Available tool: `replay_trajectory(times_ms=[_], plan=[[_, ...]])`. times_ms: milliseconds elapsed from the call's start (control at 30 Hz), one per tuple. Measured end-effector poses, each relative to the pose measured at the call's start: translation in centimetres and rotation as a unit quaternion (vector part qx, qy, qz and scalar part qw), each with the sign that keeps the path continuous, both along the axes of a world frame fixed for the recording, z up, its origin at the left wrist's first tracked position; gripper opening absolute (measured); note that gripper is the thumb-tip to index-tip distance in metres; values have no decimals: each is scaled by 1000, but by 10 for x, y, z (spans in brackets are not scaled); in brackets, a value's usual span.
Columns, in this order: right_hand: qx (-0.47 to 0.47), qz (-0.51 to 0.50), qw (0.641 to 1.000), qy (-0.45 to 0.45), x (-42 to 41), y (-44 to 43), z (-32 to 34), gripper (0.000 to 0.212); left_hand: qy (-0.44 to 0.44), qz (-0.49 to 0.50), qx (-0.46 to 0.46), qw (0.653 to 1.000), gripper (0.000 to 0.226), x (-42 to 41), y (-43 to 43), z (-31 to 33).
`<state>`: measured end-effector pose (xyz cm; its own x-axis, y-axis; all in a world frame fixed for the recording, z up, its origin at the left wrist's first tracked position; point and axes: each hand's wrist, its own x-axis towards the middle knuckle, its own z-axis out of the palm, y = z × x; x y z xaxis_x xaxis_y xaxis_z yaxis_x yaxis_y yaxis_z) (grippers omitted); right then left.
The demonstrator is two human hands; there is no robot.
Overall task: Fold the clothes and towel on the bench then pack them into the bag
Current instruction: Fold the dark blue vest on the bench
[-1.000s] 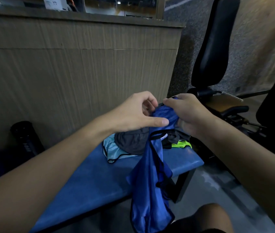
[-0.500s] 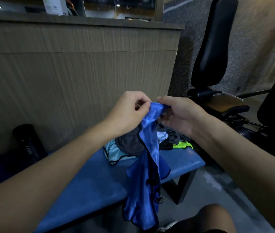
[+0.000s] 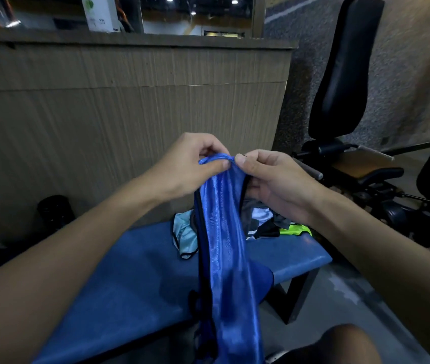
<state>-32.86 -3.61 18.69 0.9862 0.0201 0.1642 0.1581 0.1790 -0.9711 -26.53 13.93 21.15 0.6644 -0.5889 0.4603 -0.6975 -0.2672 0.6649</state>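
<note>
Early days, I'd say: nothing looks folded yet. Left hand (image 3: 187, 164) & right hand (image 3: 274, 179) both pinch the top edge of a shiny blue, black-trimmed garment (image 3: 224, 245), fingers curled tight on it. The rest hangs over the blue padded bench (image 3: 135, 271). A crumpled pile of grey, pale-blue & neon clothes (image 3: 261, 219) sits at the bench's far end. No bag in view, so can't tell what's packed.

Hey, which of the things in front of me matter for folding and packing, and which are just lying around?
For the job:
- blue garment, pinched at its top edge by the left hand and right hand
- clothes pile
- bench under the pile

Lying about:
- black cylinder by the wall
- gym machine
- white box on the ledge
</note>
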Motion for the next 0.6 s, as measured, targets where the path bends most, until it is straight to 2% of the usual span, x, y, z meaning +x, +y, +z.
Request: replay_trajectory(times_ms=[100,333,500,600], plan=[[-1,29,999,-16,0,5,-4,9,25,2,1,1000,12,3,12,8],[-109,-35,988,-100,12,27,-7,22,-25,18,10,999,11,8,32,10],[-154,-49,985,-65,18,47,-19,26,-26,55,-25,998,17,13,44,9],[-227,-17,973,-27,18,53,-32,16,-28,83,-36,996,17,15,55,10]])
